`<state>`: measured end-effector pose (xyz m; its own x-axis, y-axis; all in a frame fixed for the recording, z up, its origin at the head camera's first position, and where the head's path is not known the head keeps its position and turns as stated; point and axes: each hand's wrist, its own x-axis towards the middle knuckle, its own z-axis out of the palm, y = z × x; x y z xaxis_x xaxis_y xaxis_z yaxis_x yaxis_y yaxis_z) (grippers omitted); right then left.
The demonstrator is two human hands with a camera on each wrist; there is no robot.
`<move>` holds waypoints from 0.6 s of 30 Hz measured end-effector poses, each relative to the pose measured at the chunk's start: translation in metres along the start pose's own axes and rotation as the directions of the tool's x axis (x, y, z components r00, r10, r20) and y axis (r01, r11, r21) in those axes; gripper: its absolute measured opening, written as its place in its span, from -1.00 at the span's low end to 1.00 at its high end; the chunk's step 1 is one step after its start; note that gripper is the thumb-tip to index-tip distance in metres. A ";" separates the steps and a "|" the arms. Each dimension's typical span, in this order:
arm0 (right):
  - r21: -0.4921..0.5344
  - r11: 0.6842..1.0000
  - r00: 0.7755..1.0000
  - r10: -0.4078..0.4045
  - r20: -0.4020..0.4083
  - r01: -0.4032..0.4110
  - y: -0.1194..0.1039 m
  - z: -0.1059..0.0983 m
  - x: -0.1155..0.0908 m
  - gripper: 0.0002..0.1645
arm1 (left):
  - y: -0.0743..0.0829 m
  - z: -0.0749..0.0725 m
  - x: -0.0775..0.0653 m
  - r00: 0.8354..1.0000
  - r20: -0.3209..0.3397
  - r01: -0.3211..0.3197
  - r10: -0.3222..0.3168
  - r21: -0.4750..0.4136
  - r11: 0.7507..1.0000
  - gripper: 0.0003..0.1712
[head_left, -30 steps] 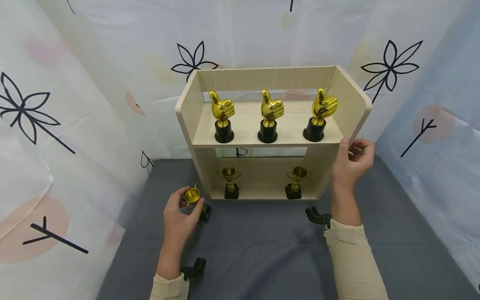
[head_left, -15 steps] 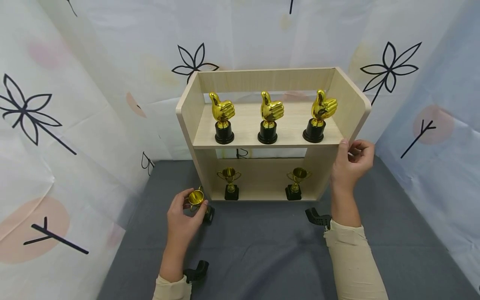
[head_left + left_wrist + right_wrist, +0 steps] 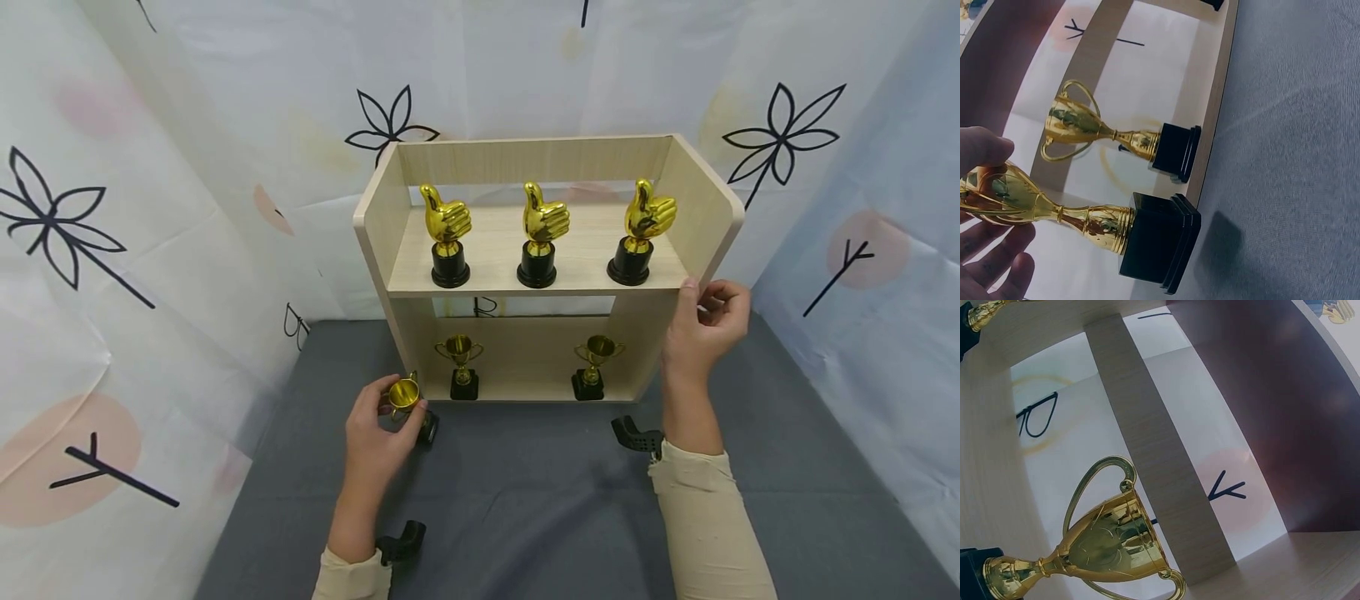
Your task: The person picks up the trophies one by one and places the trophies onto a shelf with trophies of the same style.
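Observation:
In the head view my left hand (image 3: 378,442) pinches a gold trophy cup (image 3: 405,396) by its bowl, just outside the lower left corner of a two-tier wooden shelf (image 3: 540,152). The left wrist view shows this cup's black base (image 3: 1160,240) off the grey cloth, tilted, with a shadow beside it. On the lower tier stand a left trophy cup (image 3: 460,358) and a right trophy cup (image 3: 592,362). My right hand (image 3: 697,333) holds the shelf's right side panel, thumb at its front edge; the right wrist view shows the right cup but no fingers.
Three gold thumbs-up trophies stand on the upper tier: left (image 3: 447,233), middle (image 3: 539,233) and right (image 3: 637,229). Grey cloth (image 3: 540,500) covers the table in front of the shelf. A patterned white sheet (image 3: 225,100) hangs behind and at the sides.
My left hand has moved right, towards the shelf's lower left corner, carrying the trophy cup. My right hand stays at the side panel. The other trophies stand as before.

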<state>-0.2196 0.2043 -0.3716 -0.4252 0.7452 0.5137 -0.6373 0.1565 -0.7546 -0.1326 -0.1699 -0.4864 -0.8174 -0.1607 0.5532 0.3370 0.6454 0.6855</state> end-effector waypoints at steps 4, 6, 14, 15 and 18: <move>-0.006 1.000 1.000 -0.001 -0.001 0.001 -0.001 0.000 0.000 -0.84 | 0.003 0.003 0.001 1.000 0.014 -0.002 0.003 -0.015 1.000 -0.36; -0.007 1.000 1.000 0.003 0.000 -0.003 -0.001 0.000 0.000 -0.84 | 0.004 0.004 0.001 1.000 0.016 -0.006 0.006 -0.021 1.000 -0.36; 0.003 1.000 1.000 -0.004 -0.005 0.004 0.001 0.000 0.000 -0.84 | 0.007 0.009 0.002 0.999 0.014 -0.033 0.033 -0.026 0.999 -0.36; 0.003 1.000 1.000 -0.006 -0.006 0.006 0.001 0.000 0.000 -0.84 | 0.008 0.010 0.001 0.999 0.017 -0.034 0.035 -0.023 0.999 -0.36; 0.003 1.000 1.000 -0.010 -0.006 0.010 0.001 0.000 0.001 -0.84 | 0.009 0.013 0.001 0.999 0.036 -0.029 0.030 -0.029 0.999 -0.37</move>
<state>-0.2205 0.2052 -0.3725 -0.4152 0.7475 0.5185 -0.6432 0.1618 -0.7484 -0.1364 -0.1547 -0.4856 -0.8232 -0.1142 0.5562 0.3739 0.6281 0.6824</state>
